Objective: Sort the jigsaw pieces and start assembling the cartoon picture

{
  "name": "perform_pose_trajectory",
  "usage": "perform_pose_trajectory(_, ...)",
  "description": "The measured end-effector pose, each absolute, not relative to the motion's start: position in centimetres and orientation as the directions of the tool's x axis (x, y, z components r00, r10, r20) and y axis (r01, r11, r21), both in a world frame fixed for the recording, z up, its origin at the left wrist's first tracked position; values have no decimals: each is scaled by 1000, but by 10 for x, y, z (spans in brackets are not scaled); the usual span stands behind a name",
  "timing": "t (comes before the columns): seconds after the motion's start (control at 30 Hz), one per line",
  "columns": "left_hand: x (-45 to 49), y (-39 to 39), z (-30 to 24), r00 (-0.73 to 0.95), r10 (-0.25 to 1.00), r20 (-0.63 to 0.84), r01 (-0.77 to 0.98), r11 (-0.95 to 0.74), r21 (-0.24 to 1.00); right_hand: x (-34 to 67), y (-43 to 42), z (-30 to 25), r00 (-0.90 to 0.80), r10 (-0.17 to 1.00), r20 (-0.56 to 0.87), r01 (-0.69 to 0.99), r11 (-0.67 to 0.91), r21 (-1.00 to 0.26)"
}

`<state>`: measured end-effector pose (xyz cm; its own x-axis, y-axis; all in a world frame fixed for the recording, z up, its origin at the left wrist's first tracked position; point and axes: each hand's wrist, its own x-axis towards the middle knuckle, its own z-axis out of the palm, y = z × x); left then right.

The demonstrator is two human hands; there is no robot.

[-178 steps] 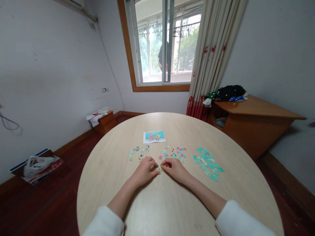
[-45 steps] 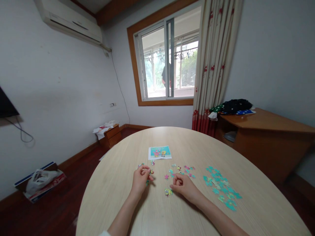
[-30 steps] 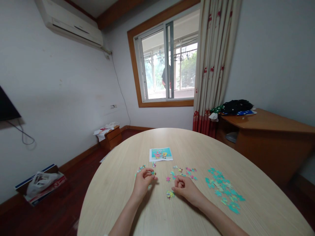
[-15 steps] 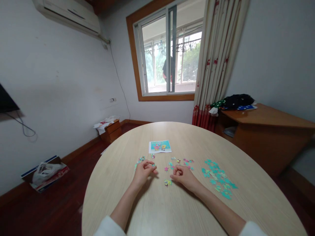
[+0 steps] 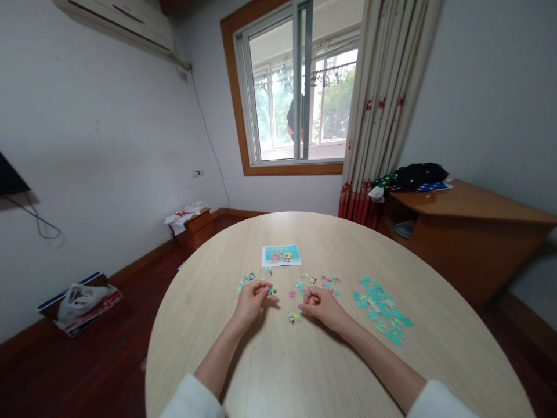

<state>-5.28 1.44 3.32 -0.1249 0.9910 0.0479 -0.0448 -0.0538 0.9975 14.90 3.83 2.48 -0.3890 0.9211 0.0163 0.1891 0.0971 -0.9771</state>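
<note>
Sitting low on the counter (image 5: 304, 377), the left hand (image 5: 251, 300) is pinching a puzzle piece (image 5: 271, 290), while the right hand (image 5: 321, 305) is curling into a loose fist just beside a joined cluster (image 5: 294, 317). Teal pieces (image 5: 378, 303) and a picture card (image 5: 281, 255) are lying further out.

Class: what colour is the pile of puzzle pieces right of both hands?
The pile is mostly turquoise; head view.

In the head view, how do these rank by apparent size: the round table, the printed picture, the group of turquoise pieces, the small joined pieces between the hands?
1. table
2. turquoise pieces, though they lie nearer the camera, so this rank is unsure
3. printed picture
4. small joined pieces
</note>
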Motion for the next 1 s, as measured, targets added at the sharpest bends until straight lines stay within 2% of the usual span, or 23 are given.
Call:
perform_pose_trajectory(0.23, -49, 11, 35, -73, 997, 15, -109, -23, 994, 149, 38, 26, -396, 918, 19, 190, 102, -977)
perform_pose_trajectory(0.77, -48, 8, 36, 14, 1000, -15, -125, 16, 992, 150, 40, 26, -400, 916, 22, 209, 114, -971)
perform_pose_trajectory(1.0, -53, 9, 38, 70, 998, -1, 10, 0, 1000, 151, 41, 21, -403, 915, 19, 203, 109, -973)
